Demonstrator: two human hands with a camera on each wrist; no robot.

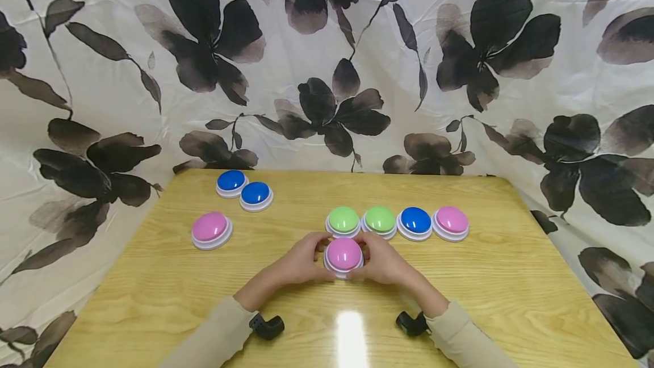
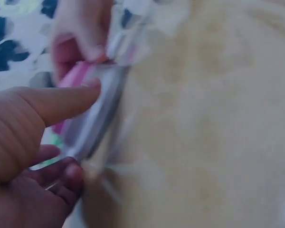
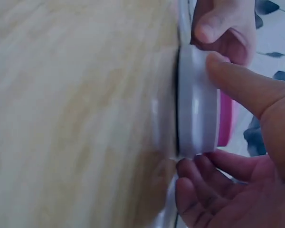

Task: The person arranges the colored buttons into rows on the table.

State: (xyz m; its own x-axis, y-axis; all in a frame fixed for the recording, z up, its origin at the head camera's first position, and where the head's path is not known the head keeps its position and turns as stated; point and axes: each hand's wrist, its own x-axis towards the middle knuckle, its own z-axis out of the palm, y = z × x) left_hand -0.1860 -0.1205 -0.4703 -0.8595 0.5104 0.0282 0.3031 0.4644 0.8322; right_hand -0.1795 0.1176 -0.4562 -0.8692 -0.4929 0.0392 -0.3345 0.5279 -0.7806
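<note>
Wooden table (image 1: 148,300) beneath left hand (image 1: 301,261) and right hand (image 1: 386,260); floral cloth (image 1: 286,64) beyond and at both sides; light reflection (image 1: 351,338) nearer.

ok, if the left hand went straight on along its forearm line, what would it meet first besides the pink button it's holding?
Likely the left green button, just beyond the fingertips of the left hand in the head view. Can't tell if they already touch.

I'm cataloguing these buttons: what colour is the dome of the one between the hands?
The dome is pink; the head view shows it best.
</note>
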